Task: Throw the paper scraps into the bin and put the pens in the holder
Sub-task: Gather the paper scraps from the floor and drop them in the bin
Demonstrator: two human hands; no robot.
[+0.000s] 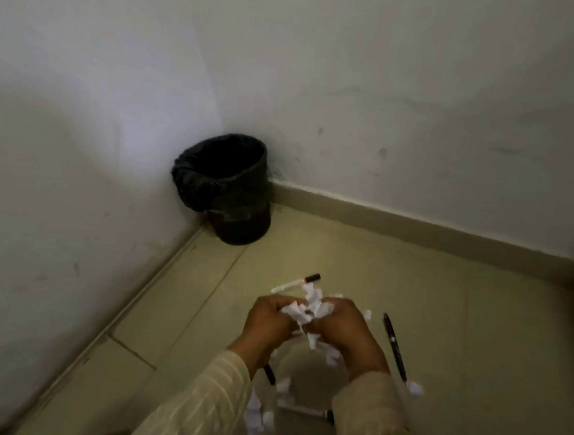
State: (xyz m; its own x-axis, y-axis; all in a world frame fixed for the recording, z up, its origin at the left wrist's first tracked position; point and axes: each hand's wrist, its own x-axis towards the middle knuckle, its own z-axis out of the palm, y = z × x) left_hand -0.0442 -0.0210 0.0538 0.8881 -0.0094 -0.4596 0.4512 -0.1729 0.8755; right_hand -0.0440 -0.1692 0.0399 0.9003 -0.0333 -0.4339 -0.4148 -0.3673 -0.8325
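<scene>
In a dim corner, a black-lined bin [224, 185] stands on the floor [441, 332] at about ten o'clock from the person's hands, well apart from them, its mouth open and tilted toward the room. Nearer, at twelve o'clock and just beyond the fingers, a white marker [296, 283] with a dark cap lies flat on the tiles. The left hand [270, 322] and right hand [345, 328] are pressed together around a bundle of paper scraps [305, 313]; each grip is closed on the paper, with white bits poking out between the fingers. Loose scraps [258, 417] lie below the left sleeve at seven o'clock, beside another marker [308, 412] at six o'clock. A dark pen end [269, 374] shows under the left wrist. At three o'clock a black pen [395, 346] lies lengthwise, with one more scrap [414, 388] just past its near end. No pen holder is in view.

The risk from here appears to be spillage: the bundle looks loosely packed, and carrying it across to the bin could shed pieces onto the floor. A throw from this range would likely scatter them short of the rim.
</scene>
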